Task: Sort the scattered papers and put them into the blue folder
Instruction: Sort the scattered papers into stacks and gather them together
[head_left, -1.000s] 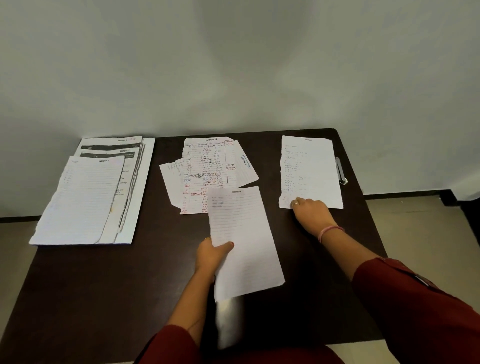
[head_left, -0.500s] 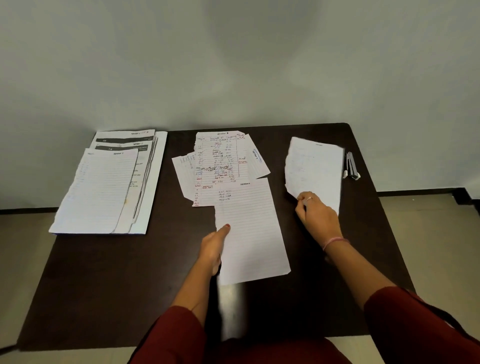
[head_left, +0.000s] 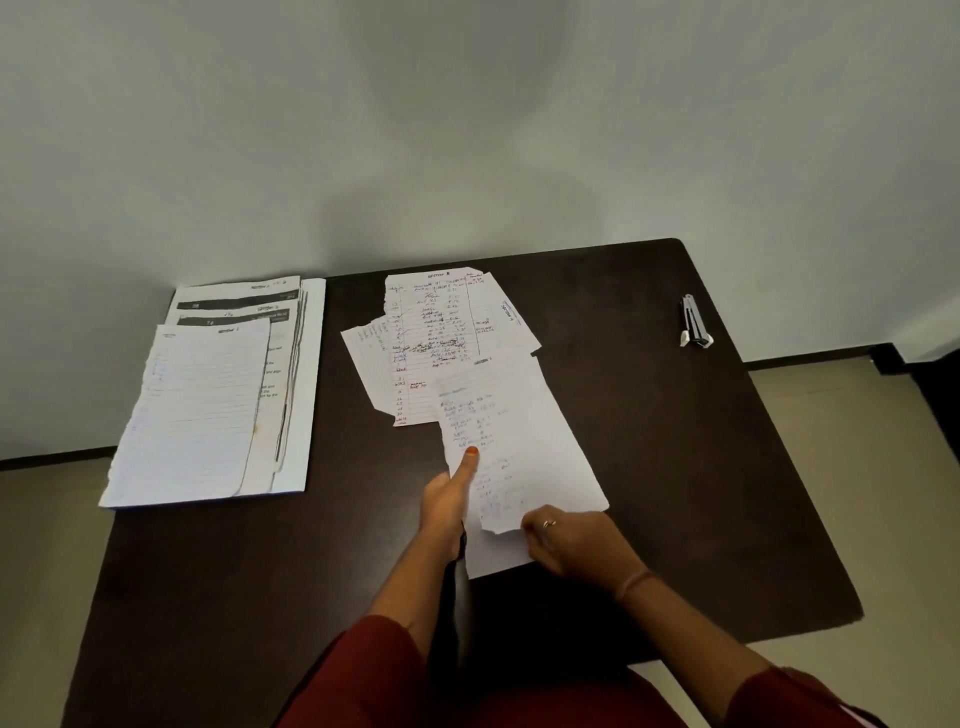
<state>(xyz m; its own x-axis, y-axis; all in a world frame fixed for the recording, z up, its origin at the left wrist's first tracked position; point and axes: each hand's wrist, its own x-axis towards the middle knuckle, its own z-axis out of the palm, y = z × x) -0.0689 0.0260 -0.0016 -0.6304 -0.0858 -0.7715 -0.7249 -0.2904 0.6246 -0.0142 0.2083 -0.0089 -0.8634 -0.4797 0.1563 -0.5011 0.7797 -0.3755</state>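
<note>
A handwritten sheet (head_left: 514, 447) lies on top of a lined sheet (head_left: 493, 558) in the middle of the dark table (head_left: 675, 467). My right hand (head_left: 571, 540) pinches the handwritten sheet's near edge. My left hand (head_left: 449, 499) holds the left edge of both sheets, thumb laid on top. Behind them lie overlapping written pages (head_left: 431, 338). A stack of papers (head_left: 208, 400) sits at the far left. No blue folder shows plainly.
A small stapler (head_left: 693, 322) lies near the table's far right edge. The wall stands right behind the table. The floor shows on both sides.
My right hand has lifted the sheet from the right side of the table and carried it left onto the lined sheet held by my left hand. The view has shifted.
</note>
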